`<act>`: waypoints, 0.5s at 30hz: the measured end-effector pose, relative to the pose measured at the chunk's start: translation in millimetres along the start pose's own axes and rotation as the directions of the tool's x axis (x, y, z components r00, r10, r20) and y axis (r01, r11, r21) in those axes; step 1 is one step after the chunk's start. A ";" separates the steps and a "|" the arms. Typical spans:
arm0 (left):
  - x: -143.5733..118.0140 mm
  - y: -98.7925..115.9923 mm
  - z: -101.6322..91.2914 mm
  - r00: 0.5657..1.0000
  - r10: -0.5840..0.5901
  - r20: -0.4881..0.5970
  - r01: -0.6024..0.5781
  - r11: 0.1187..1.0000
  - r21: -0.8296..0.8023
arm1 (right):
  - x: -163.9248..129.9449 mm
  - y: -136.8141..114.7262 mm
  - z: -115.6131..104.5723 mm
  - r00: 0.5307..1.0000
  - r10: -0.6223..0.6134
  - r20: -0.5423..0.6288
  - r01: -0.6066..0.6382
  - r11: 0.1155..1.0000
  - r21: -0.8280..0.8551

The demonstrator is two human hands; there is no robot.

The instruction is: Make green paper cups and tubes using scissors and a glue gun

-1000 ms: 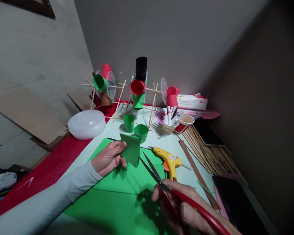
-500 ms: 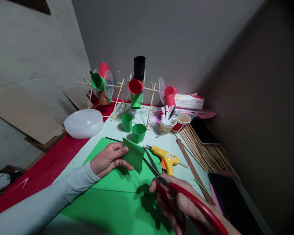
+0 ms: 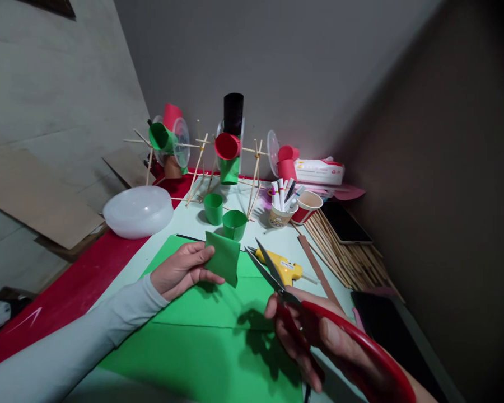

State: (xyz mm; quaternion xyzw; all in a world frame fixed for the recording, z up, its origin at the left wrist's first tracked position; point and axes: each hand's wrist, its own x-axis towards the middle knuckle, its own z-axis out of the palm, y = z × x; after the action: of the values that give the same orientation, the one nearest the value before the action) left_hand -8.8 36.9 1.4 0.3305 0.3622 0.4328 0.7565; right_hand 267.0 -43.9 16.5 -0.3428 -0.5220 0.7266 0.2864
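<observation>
Above the green sheets [image 3: 193,358], the left hand [image 3: 183,271] grasps a small piece of green paper [image 3: 222,258] by its left edge, the thumb on the near face and the fingers reaching behind and below it. The piece is held up off the sheets, slightly curved. The right hand [image 3: 334,338] is wrapped around the red handles of the scissors [image 3: 280,286], whose blades stand part open; their tips point away from the person, just beside the right edge of the paper, apart from it.

Beyond the blades and partly hidden by them lies a yellow glue gun [image 3: 286,267]. Past the held piece, two green paper cups stand close together, one farther back [image 3: 213,210] and one nearer [image 3: 234,225]. To their right, a small cup [image 3: 280,217] full of markers [image 3: 282,193] stands beside a red and white paper cup [image 3: 307,208]. A brown strip [image 3: 319,268] lies near a bundle of thin sticks [image 3: 344,257], with a black tablet [image 3: 345,224] on top of the bundle.

To the left, a cloudy plastic bowl [image 3: 138,212] sits over the edge between the pale tabletop [image 3: 273,238] and the red cloth [image 3: 79,285]. Farther back rises a frame of sticks [image 3: 254,173] carrying clear discs [image 3: 181,143] and paper tubes, among them a black one [image 3: 233,113] upright at the top. A white packet [image 3: 319,172] lies against the wall on the right.
</observation>
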 end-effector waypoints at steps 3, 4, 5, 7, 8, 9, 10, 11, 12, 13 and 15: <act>2.4 1.4 -3.7 1.000 0.024 -0.004 -0.024 0.999 -0.035 | -10.0 0.2 2.0 1.000 0.009 0.004 -0.009 0.999 0.036; 2.8 1.6 -4.5 1.000 0.028 -0.001 -0.028 0.999 -0.043 | -13.3 1.1 2.1 1.000 0.010 -0.006 -0.010 0.999 0.049; 2.8 1.6 -5.0 1.000 0.031 0.002 -0.031 0.998 -0.049 | -16.0 2.3 2.1 1.000 0.013 -0.010 -0.012 0.998 0.057; 2.5 1.6 -5.3 0.999 0.036 0.009 -0.035 0.998 -0.058 | -18.9 3.7 2.3 1.000 0.028 -0.009 -0.027 0.998 0.061; 2.3 1.6 -5.2 0.999 0.038 0.012 -0.037 0.997 -0.061 | -19.1 3.3 2.8 0.999 0.045 -0.008 -0.044 0.997 0.057; 2.0 1.6 -5.0 0.999 0.040 0.014 -0.039 0.997 -0.065 | -18.6 2.1 3.8 0.999 0.054 -0.003 -0.054 0.997 0.052; 1.7 1.6 -4.8 0.999 0.043 0.015 -0.042 0.997 -0.068 | -17.6 0.1 5.2 0.998 0.057 -0.009 -0.057 0.997 0.045; 1.5 1.6 -4.6 0.999 0.045 0.016 -0.044 0.996 -0.071 | -16.3 -2.4 7.0 0.998 0.058 -0.017 -0.058 0.998 0.038; 1.4 1.6 -4.4 0.999 0.047 0.017 -0.046 0.996 -0.073 | -14.9 -5.2 8.8 0.998 0.053 -0.026 -0.052 0.998 0.030; 1.4 1.6 -4.3 0.999 0.049 0.019 -0.047 0.996 -0.074 | -13.4 -7.7 10.6 0.998 0.049 -0.031 -0.048 0.999 0.019; 1.4 1.6 -4.3 0.998 0.052 0.024 -0.050 0.996 -0.076 | -11.3 -10.5 12.7 0.999 0.040 -0.033 -0.040 0.999 0.005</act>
State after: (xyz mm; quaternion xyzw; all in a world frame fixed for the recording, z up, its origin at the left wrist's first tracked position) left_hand -12.5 39.7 0.1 0.3164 0.3274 0.4609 0.7617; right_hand 264.2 -56.7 31.6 -0.3643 -0.5087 0.7276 0.2812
